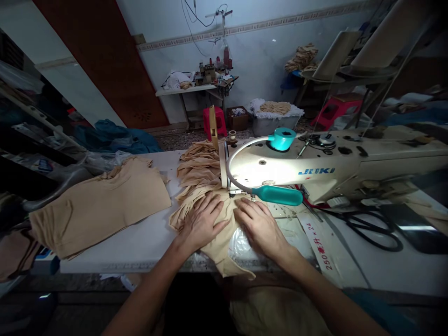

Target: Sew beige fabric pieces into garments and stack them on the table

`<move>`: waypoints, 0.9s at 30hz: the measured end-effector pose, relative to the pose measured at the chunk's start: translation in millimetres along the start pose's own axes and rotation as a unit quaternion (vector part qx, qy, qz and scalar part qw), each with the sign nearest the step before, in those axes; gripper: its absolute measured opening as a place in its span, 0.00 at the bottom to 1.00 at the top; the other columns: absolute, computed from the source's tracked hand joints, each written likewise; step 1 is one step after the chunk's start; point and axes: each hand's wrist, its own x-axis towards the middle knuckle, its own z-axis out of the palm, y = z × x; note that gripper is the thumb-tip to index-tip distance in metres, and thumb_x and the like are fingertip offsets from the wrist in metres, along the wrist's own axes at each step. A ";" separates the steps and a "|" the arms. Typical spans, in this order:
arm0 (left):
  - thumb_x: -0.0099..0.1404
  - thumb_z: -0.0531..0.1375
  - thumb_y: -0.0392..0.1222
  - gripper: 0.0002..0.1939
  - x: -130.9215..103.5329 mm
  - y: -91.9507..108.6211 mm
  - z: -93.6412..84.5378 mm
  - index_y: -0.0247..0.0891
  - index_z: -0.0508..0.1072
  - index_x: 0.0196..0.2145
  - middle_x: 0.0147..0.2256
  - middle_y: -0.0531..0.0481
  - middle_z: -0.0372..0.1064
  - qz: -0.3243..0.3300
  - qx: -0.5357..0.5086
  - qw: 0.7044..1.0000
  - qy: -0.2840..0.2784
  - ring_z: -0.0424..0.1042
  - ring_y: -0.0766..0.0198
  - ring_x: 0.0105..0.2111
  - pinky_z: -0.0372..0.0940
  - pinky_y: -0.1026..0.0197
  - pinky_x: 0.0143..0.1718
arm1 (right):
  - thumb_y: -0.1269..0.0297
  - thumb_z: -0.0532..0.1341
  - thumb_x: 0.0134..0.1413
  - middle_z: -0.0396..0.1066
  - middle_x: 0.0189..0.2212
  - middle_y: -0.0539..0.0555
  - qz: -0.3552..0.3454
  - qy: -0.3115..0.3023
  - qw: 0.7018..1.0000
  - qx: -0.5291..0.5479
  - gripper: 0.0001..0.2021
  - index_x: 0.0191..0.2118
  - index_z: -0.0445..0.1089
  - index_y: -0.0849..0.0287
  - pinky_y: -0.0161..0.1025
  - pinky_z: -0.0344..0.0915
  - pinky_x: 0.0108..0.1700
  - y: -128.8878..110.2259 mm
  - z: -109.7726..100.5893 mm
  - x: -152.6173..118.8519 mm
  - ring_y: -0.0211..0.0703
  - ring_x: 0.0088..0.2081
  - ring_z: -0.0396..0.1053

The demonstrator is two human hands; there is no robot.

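Note:
Beige fabric (224, 254) lies under the needle area of a white sewing machine (280, 163), its front corner hanging at the table's edge. My left hand (203, 224) rests flat on this fabric, fingers stretched toward the presser foot (232, 194). Just right of the needle area, my right hand (257, 224) presses down at the fabric's edge, its fingers extended and slightly bent. Gathered beige pieces (199, 163) are heaped behind my left hand, beside the machine head. A teal lamp (280, 195) on a bent neck lights the machine. The needle tip is hard to make out.
A stack of beige cut pieces (112, 205) covers the table's left side. Right of the machine bed are a black cable (371, 228) and a dark flat object (416, 228). Thread cones (336, 56) stand at the upper right. A pink stool (214, 122) is behind.

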 end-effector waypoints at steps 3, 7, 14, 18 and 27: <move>0.80 0.59 0.50 0.22 -1.3 17.9 -6.0 0.37 0.70 0.65 0.66 0.40 0.70 0.058 -0.063 0.996 -0.002 0.64 0.52 0.70 0.64 0.49 0.71 | 0.78 0.56 0.67 0.73 0.61 0.64 -0.016 0.001 1.000 0.022 0.22 0.62 0.70 0.59 0.58 0.65 0.66 -9.2 -4.8 -13.9 0.58 0.63 0.67; 0.81 0.57 0.41 0.09 0.2 33.4 -0.3 0.40 0.77 0.48 0.49 0.43 0.77 0.019 -0.070 0.997 -0.009 0.75 0.53 0.55 0.72 0.49 0.59 | 0.75 0.57 0.68 0.74 0.56 0.64 0.008 -0.012 0.999 0.047 0.20 0.62 0.71 0.59 0.54 0.69 0.59 -13.6 -9.6 -26.9 0.57 0.56 0.70; 0.81 0.54 0.35 0.09 6.7 40.7 10.3 0.39 0.74 0.46 0.47 0.44 0.77 -0.012 -0.165 0.985 0.058 0.75 0.55 0.51 0.74 0.51 0.54 | 0.72 0.59 0.70 0.72 0.64 0.62 -0.003 -0.021 0.999 0.048 0.20 0.65 0.70 0.59 0.55 0.70 0.57 -11.9 -8.2 -28.9 0.58 0.59 0.68; 0.80 0.53 0.34 0.09 7.2 40.4 9.4 0.39 0.72 0.50 0.51 0.43 0.78 -0.013 -0.154 0.987 0.045 0.76 0.54 0.53 0.74 0.50 0.55 | 0.73 0.60 0.70 0.74 0.63 0.61 -0.007 -0.015 0.998 0.054 0.19 0.64 0.71 0.61 0.57 0.71 0.57 -14.2 -7.3 -30.1 0.59 0.59 0.68; 0.81 0.55 0.39 0.07 3.6 40.7 8.8 0.40 0.72 0.46 0.59 0.40 0.75 0.022 -0.073 0.997 0.006 0.73 0.50 0.56 0.72 0.46 0.58 | 0.73 0.61 0.69 0.74 0.64 0.61 -0.002 -0.007 0.998 0.061 0.21 0.64 0.71 0.63 0.59 0.71 0.59 -14.8 -6.0 -31.6 0.61 0.60 0.68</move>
